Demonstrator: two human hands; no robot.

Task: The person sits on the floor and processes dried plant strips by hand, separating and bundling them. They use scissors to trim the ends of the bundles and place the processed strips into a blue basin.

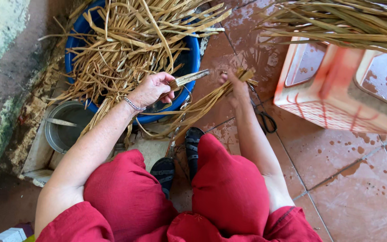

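Reddish tiled floor (354,188): our left hand (151,89) pinches a flat dry reed strip (189,78); our right hand (234,87) grips a bundle of dry reed strips (202,107).

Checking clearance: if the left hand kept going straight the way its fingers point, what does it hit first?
The left hand points right, gripping a flat strip. Straight on, it would likely first meet the right hand and the reed bundle it holds, though depth is unclear.

blue tub (193,58) cropped, stool (337,89) motion-blurred
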